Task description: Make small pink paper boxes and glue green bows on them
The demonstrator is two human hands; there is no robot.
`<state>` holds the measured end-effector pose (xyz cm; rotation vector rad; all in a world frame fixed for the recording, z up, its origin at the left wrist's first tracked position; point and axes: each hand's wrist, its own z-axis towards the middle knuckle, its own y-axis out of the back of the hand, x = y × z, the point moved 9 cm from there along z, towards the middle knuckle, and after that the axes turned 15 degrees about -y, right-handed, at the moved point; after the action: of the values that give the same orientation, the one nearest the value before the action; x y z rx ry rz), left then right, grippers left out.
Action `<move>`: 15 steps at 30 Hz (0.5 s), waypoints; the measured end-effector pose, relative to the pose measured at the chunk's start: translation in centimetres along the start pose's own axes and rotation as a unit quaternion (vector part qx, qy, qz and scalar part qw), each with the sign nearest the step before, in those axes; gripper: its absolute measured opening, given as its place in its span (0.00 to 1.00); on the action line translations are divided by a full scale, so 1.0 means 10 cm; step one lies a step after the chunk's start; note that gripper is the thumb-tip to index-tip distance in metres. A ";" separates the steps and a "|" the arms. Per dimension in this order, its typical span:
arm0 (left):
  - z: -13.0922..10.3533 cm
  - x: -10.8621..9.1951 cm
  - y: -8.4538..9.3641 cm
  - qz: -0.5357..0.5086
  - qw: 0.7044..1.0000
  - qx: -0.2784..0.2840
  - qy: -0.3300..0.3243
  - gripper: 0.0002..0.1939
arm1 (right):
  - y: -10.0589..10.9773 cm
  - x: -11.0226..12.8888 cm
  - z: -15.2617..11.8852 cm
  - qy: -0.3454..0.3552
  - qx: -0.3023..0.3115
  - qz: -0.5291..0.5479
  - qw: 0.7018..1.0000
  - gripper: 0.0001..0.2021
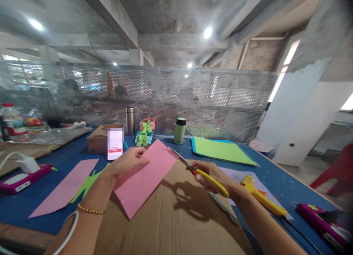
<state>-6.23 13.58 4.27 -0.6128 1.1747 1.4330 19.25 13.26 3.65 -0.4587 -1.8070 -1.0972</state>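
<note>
While a loose pink sheet [66, 187] lies leftmost, the left hand [132, 160] pinches the pink paper [146, 179] above the cardboard [157, 229], seemingly giving blades clearance. At its upper-right edge, the right hand [206, 169] grips yellow-handled scissors [211, 180]; a pale tool [223, 208] and yellow glue gun [263, 201] crowd that forearm.

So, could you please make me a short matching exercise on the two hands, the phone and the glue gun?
1. left hand
2. right hand
3. glue gun
4. phone

A. lying on pale purple paper
B. holding scissors
C. upright in front of a brown box
D. holding pink paper

Right pairs: 1-D, 2-B, 3-A, 4-C
</note>
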 end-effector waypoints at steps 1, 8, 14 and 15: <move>0.00 -0.01 0.00 -0.004 1.000 0.001 0.000 0.16 | 0.00 -0.01 0.00 0.001 0.000 0.001 1.000 0.25; -0.01 -0.04 0.00 0.010 1.000 -0.001 -0.007 0.15 | 0.03 -0.10 0.05 -0.002 -0.009 -0.003 1.000 0.22; 0.01 -0.03 0.02 0.019 1.000 0.001 -0.012 0.15 | 0.08 -0.18 0.11 0.005 -0.019 -0.018 1.000 0.21; 0.01 -0.03 0.02 0.023 1.000 0.003 -0.013 0.15 | 0.08 -0.18 0.11 0.005 -0.018 -0.020 1.000 0.21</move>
<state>-6.32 13.56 4.60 -0.5655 1.1795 1.4720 20.14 14.83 2.33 -0.4401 -1.7976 -1.1600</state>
